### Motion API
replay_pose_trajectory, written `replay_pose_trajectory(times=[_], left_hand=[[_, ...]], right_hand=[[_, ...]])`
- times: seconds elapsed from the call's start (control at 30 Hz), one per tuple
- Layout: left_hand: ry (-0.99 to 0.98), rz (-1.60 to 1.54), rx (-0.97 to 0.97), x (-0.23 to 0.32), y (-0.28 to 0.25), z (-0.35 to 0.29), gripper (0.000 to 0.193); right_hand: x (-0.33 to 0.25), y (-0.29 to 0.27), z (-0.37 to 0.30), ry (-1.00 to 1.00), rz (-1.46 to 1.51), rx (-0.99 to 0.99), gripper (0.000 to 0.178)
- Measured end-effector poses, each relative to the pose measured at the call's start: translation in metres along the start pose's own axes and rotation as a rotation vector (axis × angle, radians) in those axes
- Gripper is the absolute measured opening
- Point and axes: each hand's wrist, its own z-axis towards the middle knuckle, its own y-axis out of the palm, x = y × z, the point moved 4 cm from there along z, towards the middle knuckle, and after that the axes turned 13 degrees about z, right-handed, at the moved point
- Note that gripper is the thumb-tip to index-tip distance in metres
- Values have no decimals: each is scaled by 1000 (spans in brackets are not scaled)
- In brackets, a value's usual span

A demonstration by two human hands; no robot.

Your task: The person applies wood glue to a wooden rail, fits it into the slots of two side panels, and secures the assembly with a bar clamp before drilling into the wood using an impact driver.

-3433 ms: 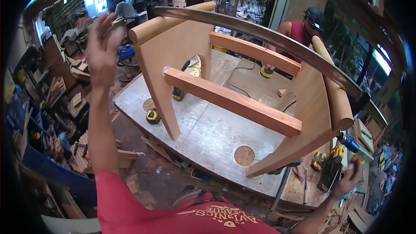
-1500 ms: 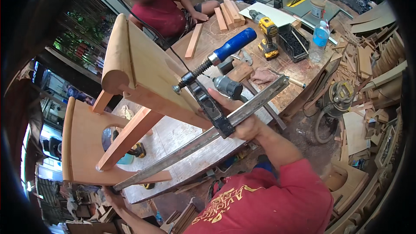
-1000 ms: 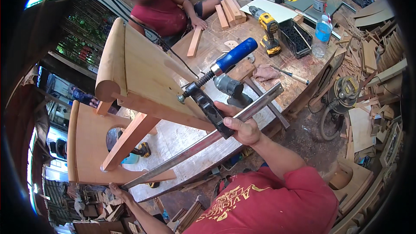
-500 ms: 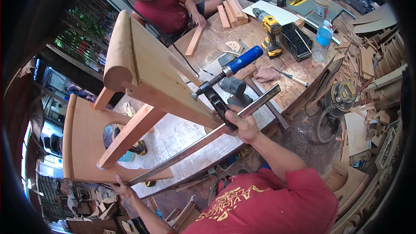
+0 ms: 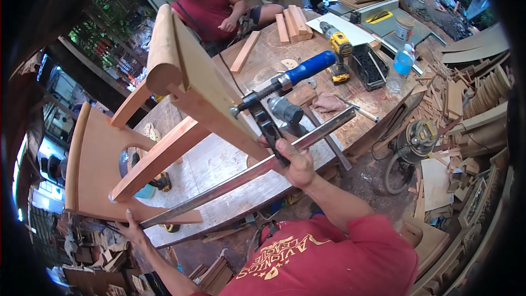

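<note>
A long steel bar clamp (image 5: 230, 185) with a blue handle (image 5: 313, 69) spans a wooden frame of two shaped panels joined by rails. My right hand (image 5: 298, 163) is closed around the clamp's black sliding jaw (image 5: 267, 126) and bar. The screw's tip lies against or very near the upper panel (image 5: 213, 98). At the bar's lower left end, my left hand (image 5: 133, 230) grips the clamp beside the lower panel (image 5: 98, 164), thumb up; its fingers are partly hidden. A rail (image 5: 159, 160) runs between the panels.
The frame stands over a worktable (image 5: 219, 208). On it are a yellow drill (image 5: 338, 49), a grey power tool (image 5: 287, 112), a black bin of screws (image 5: 370, 66), a bottle (image 5: 401, 68) and wood strips (image 5: 294, 24). A person (image 5: 211, 8) sits across. A vacuum (image 5: 411, 142) stands right.
The blue handle and clamp jaw have tilted and shifted slightly relative to the upper panel. Both my hands keep their hold. The person opposite has lifted a hand off a wood strip. The view has shifted.
</note>
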Motion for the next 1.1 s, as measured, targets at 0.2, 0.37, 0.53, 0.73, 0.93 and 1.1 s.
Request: replay_pose_trajectory(times=[0.2, 0.37, 0.53, 0.73, 0.93, 1.1], left_hand=[[5, 0, -18, 1, -8, -2, 69], [-66, -105, -70, 17, 4, -7, 71], [-22, -158, -42, -2, 9, -3, 69], [-17, -173, -22, -3, 11, -5, 68], [-31, -223, -73, -8, 9, -5, 71], [-13, -87, -11, -25, 9, 0, 79]], right_hand=[[-5, 9, -5, -175, -106, 13, 56], [6, 19, 12, -232, 261, 91, 59], [9, 18, 15, -256, 239, 80, 61], [6, 9, 10, -98, 169, -19, 60], [0, -5, -2, -93, 210, 8, 54], [7, -22, -3, 25, 115, -34, 40]])
